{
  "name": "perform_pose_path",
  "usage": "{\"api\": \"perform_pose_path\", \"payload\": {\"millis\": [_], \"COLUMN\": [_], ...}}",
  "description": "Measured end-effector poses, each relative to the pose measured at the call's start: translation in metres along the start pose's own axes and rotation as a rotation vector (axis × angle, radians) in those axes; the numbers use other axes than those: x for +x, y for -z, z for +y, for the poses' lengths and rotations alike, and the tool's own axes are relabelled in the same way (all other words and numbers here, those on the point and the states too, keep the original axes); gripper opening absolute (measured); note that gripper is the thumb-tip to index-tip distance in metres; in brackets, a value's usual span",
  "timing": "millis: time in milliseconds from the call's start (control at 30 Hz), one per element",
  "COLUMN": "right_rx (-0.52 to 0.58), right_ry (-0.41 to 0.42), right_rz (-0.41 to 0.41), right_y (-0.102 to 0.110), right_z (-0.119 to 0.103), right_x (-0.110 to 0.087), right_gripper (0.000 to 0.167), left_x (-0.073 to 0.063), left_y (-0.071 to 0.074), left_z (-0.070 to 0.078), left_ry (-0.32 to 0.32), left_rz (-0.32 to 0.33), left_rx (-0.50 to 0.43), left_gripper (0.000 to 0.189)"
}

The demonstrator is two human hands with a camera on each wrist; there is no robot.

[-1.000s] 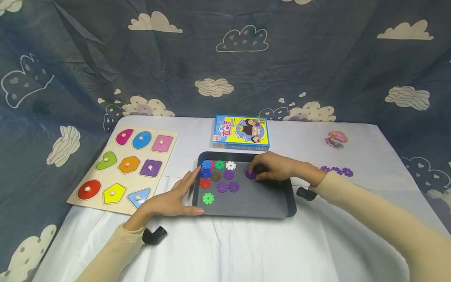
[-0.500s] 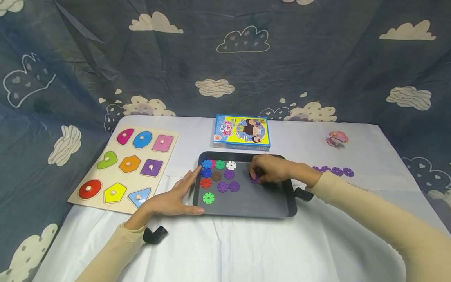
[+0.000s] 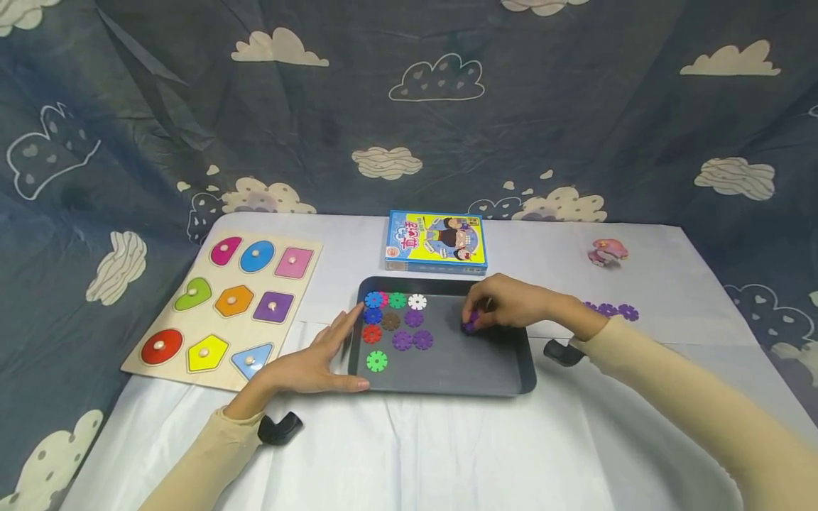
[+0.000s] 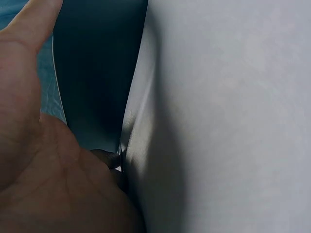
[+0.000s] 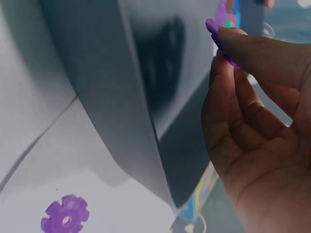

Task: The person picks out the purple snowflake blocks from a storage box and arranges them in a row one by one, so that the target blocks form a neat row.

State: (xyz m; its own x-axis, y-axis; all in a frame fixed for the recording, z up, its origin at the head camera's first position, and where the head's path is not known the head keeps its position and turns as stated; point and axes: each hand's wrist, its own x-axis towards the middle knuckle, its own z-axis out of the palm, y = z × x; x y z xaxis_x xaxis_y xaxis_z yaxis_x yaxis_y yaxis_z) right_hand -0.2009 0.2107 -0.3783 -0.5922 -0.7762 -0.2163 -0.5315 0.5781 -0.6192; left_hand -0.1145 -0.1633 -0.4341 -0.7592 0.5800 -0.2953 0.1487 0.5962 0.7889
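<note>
My right hand [image 3: 508, 301] is over the right half of a dark grey tray [image 3: 447, 372]. Its thumb and fingers pinch a purple snowflake disc [image 5: 212, 26], seen edge-on and tilted in the right wrist view. My left hand [image 3: 313, 365] touches the tray's left side, fingers straight along the rim and thumb at the front corner. On the tray's left half lie a blue disc [image 3: 373, 300], a white disc [image 3: 417, 302], a brown disc [image 3: 391, 321], a red disc [image 3: 371, 333], a light green disc [image 3: 377, 361] and several purple discs [image 3: 422, 340].
More purple discs [image 3: 628, 312] lie in a row on the white cloth, right of the tray. Behind the tray is a blue and yellow card box [image 3: 436, 243]. A wooden shape puzzle board [image 3: 220, 309] lies at left, and a small pink toy [image 3: 608, 252] stands back right.
My right hand has shifted slightly to the right over the tray with the purple disc, which now sits tilted between the fingertips. The left hand has stayed in place.
</note>
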Motion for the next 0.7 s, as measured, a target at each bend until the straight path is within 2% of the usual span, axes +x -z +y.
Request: {"api": "perform_pose_path", "payload": {"millis": [300, 533, 700], "right_rx": [0.101, 0.137, 0.125], "right_ry": [-0.083, -0.142, -0.205], "right_rz": [0.134, 0.369, 0.479], "right_y": [0.013, 0.019, 0.021], "right_z": [0.017, 0.033, 0.049], "right_x": [-0.03, -0.078, -0.114], "right_gripper": [0.016, 0.017, 0.019], "left_x": [-0.001, -0.001, -0.001], "left_y": [-0.001, -0.001, 0.0], "left_z": [0.0, 0.0, -0.001], "left_ry": [0.004, 0.003, -0.008], "left_rz": [0.003, -0.001, 0.003], "left_rx": [-0.001, 0.003, 0.007], "left_gripper": [0.12, 0.12, 0.121]}}
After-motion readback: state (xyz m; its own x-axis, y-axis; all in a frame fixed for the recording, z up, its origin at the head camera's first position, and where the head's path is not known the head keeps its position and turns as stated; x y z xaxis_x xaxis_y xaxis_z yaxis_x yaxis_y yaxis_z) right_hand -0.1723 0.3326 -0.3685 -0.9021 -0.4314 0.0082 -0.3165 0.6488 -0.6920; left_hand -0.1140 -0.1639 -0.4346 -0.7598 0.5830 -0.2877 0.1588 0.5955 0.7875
